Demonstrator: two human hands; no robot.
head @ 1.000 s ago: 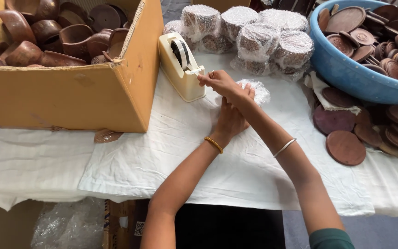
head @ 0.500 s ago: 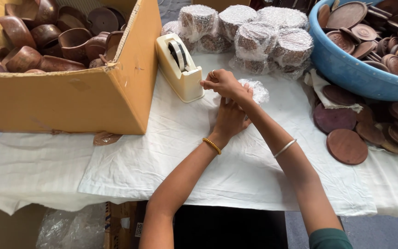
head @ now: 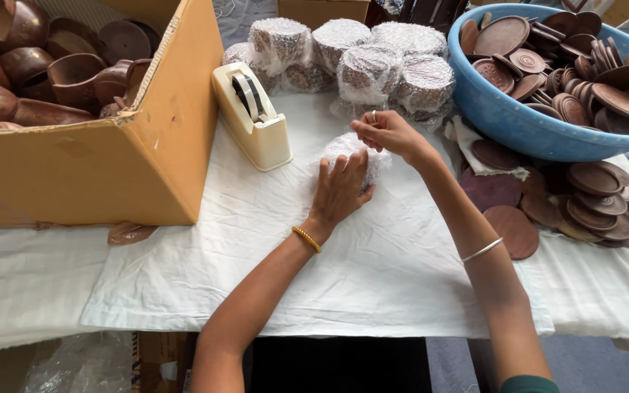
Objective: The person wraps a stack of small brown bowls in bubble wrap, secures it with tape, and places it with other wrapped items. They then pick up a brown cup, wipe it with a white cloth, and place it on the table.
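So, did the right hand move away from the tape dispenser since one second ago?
Yes. The right hand now sits farther right of the tape dispenser, off the wrapped bundle under the left hand.

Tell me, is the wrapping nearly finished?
Not nearly. Done: several wrapped bundles sit stacked at the back of the table. In hand: the left hand presses on a half-wrapped bundle while the right hand works at its top, by the tape dispenser. Left: a full blue tub of brown lids, more lids stacked on the cloth, and a box of brown cups.
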